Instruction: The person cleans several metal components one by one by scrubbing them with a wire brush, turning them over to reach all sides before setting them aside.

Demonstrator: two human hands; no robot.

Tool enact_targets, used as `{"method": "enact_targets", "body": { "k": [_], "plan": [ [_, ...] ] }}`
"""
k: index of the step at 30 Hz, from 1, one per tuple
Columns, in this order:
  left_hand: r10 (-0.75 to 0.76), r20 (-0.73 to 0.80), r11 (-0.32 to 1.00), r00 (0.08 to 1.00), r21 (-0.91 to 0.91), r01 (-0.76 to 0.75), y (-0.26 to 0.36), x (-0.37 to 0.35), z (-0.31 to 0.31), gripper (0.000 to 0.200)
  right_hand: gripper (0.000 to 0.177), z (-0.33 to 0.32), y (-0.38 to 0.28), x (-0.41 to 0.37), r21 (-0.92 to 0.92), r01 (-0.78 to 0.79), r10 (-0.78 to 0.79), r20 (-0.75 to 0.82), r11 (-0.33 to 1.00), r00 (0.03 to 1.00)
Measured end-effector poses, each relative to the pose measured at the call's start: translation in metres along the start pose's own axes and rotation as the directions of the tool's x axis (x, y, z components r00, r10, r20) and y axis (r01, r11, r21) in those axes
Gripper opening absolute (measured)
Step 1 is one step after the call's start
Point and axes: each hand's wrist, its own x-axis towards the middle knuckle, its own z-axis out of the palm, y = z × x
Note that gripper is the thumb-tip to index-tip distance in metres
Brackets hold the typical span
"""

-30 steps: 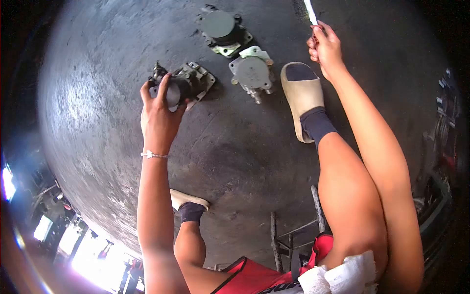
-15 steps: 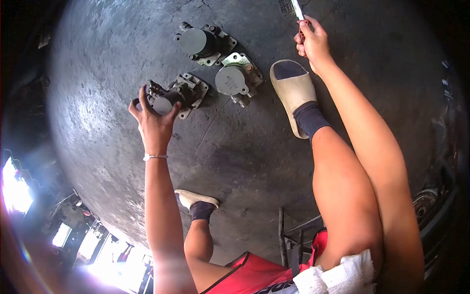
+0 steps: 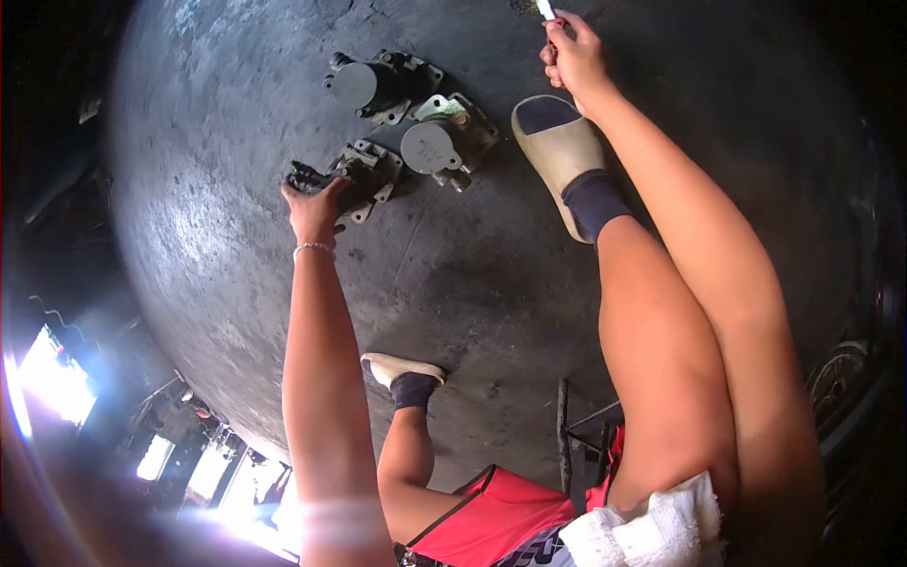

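My left hand (image 3: 314, 210) grips the round end of a dark, greasy pump-like metal part (image 3: 362, 175) with a bolted, flanged body. The palm and thumb cover that end, and the other fingers are partly hidden. My right hand (image 3: 574, 59) is closed round the handle of a brush (image 3: 545, 8) at the top edge. Its pale side and a dark bristly patch show, while the rest is cut off by the frame. Two similar parts lie nearby: one with a dark grey round cap (image 3: 356, 87), and one with a lighter cap bearing faint marks (image 3: 427, 148).
The dark, stained floor (image 3: 453, 274) spreads under everything. My shoe (image 3: 567, 156) is close to the right of the parts, the other shoe (image 3: 402, 367) lower down. A white cloth (image 3: 652, 529) rests on my thigh, near a dark metal frame (image 3: 564, 425).
My left hand has shifted over the part's round end, covering the cap that showed between its fingers. My right hand with the brush has moved up and left. The camera view has shifted slightly.
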Motion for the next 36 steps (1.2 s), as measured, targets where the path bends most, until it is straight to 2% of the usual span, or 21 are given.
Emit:
{"method": "enact_targets", "body": {
  "k": [1, 3, 4, 5, 7, 12, 14, 17, 18, 19, 21, 22, 24, 25, 27, 29, 31, 32, 33, 35, 36],
  "plan": [
    [-0.027, 0.022, 0.999, 0.999, -0.034, 0.028, 0.002, -0.002, 0.0, 0.083, 0.022, -0.002, -0.005, -0.003, 0.001, 0.0, 0.0, -0.009, 1.0, 1.0],
    [-0.012, 0.036, 1.0, 0.999, -0.01, 0.012, 0.003, -0.008, -0.004, 0.088, 0.028, -0.004, -0.016, -0.007, -0.1, -0.061, 0.056, -0.055, 0.993, 0.997],
    [0.004, 0.059, 0.999, 0.998, -0.041, -0.001, 0.002, -0.011, -0.006, 0.095, 0.029, 0.002, -0.019, -0.008, -0.101, -0.083, 0.07, -0.128, 0.991, 0.989],
    [0.019, 0.084, 0.997, 0.996, -0.07, -0.013, 0.002, -0.014, -0.009, 0.103, 0.029, 0.001, -0.016, -0.007, -0.099, -0.092, 0.078, -0.133, 0.991, 0.988],
    [-0.024, 0.144, 0.994, 0.989, -0.098, 0.038, 0.004, -0.019, -0.011, 0.101, 0.029, -0.003, -0.011, -0.004, -0.033, -0.065, 0.062, -0.085, 0.997, 0.994],
    [0.043, 0.146, 0.951, 0.988, -0.308, 0.004, -0.007, -0.019, -0.004, 0.092, 0.029, 0.001, -0.009, -0.005, -0.06, -0.067, 0.063, -0.079, 0.996, 0.995],
    [0.082, 0.14, 0.915, 0.987, -0.403, -0.019, -0.017, -0.011, -0.004, 0.089, 0.03, 0.0, -0.007, -0.003, -0.017, -0.083, 0.082, -0.022, 0.996, 0.996],
    [0.192, 0.006, 0.928, 0.981, -0.325, -0.18, -0.03, -0.015, -0.005, 0.093, 0.032, 0.002, -0.01, -0.002, -0.088, -0.119, 0.111, -0.091, 0.989, 0.99],
    [0.234, 0.02, 0.927, 0.972, -0.306, -0.217, -0.035, -0.018, -0.006, 0.095, 0.032, 0.0, -0.008, -0.001, -0.066, -0.106, 0.101, -0.068, 0.992, 0.993],
    [0.308, -0.015, 0.932, 0.951, -0.195, -0.305, -0.041, -0.017, -0.008, 0.097, 0.033, 0.0, -0.008, -0.002, -0.092, -0.112, 0.104, -0.089, 0.989, 0.991],
    [0.411, -0.013, 0.896, 0.912, -0.178, -0.406, -0.056, -0.016, -0.01, 0.098, 0.023, -0.003, 0.006, 0.0, -0.05, -0.009, 0.009, -0.004, 0.999, 1.0],
    [0.406, -0.019, 0.897, 0.914, -0.184, -0.403, -0.055, -0.017, -0.012, 0.098, 0.023, -0.002, 0.005, 0.0, -0.056, -0.006, 0.006, 0.004, 0.998, 1.0],
    [0.424, 0.123, 0.858, 0.897, -0.371, -0.355, -0.055, -0.018, -0.02, 0.098, 0.025, -0.001, 0.007, -0.002, -0.131, -0.018, 0.019, 0.006, 0.991, 1.0],
    [0.42, 0.117, 0.858, 0.9, -0.375, -0.352, -0.052, -0.018, -0.024, 0.098, 0.025, 0.0, 0.007, -0.002, -0.135, -0.016, 0.018, 0.014, 0.991, 1.0],
    [0.314, 0.249, 0.856, 0.916, -0.491, -0.16, -0.046, -0.019, -0.034, 0.097, 0.026, 0.002, 0.008, -0.005, -0.134, -0.017, 0.023, 0.044, 0.991, 0.999],
    [0.314, 0.245, 0.866, 0.917, -0.47, -0.17, -0.054, -0.016, -0.041, 0.098, 0.025, 0.003, 0.008, -0.005, -0.139, -0.007, 0.014, 0.049, 0.99, 0.999],
    [0.375, 0.23, 0.799, 0.898, -0.571, -0.188, -0.069, -0.032, -0.051, 0.099, 0.025, 0.003, 0.008, -0.004, -0.16, -0.012, 0.021, 0.053, 0.987, 0.998],
    [0.388, 0.223, 0.792, 0.894, -0.577, -0.2, -0.069, -0.05, -0.055, 0.099, 0.033, 0.012, -0.008, -0.01, -0.203, -0.12, 0.107, -0.075, 0.972, 0.991],
    [0.368, 0.225, 0.797, 0.902, -0.576, -0.182, -0.077, -0.063, -0.057, 0.099, 0.034, 0.009, -0.004, -0.007, -0.162, -0.117, 0.11, -0.051, 0.98, 0.993],
    [0.404, 0.145, 0.79, 0.903, -0.552, -0.265, -0.094, -0.09, -0.058, 0.098, 0.034, 0.013, -0.005, -0.008, -0.195, -0.113, 0.104, -0.057, 0.974, 0.993],
    [0.371, 0.142, 0.788, 0.918, -0.571, -0.231, -0.101, -0.104, -0.057, 0.098, 0.034, 0.015, -0.007, -0.009, -0.191, -0.104, 0.098, -0.039, 0.976, 0.994]
  ]
}}
